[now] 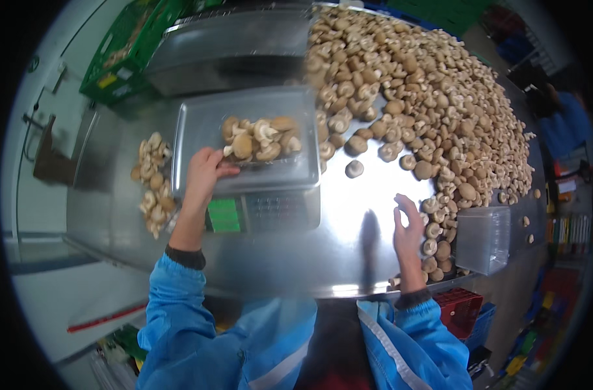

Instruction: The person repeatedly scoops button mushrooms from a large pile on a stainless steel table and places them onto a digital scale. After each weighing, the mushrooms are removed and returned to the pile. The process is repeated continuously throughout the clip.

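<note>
My left hand [209, 170] is at the left end of a clear plastic tray of mushrooms [262, 139], its fingers at the tray's near left corner. That tray rests on the metal pan [247, 178] of a digital scale with a green display [224, 215]. My right hand [407, 222] hovers over the bare steel to the right of the scale, thumb and fingers apart, holding nothing. Beyond it and along its right side spreads a large heap of brown-capped mushrooms [433, 92], with a single mushroom [354, 168] lying apart near the scale.
More mushrooms [155, 183] lie left of the scale. A stack of clear plastic trays [483, 239] stands at the right table edge. A green crate [126, 53] is at the back left; a red crate [457, 309] sits below the table. A person in blue [564, 124] is at far right.
</note>
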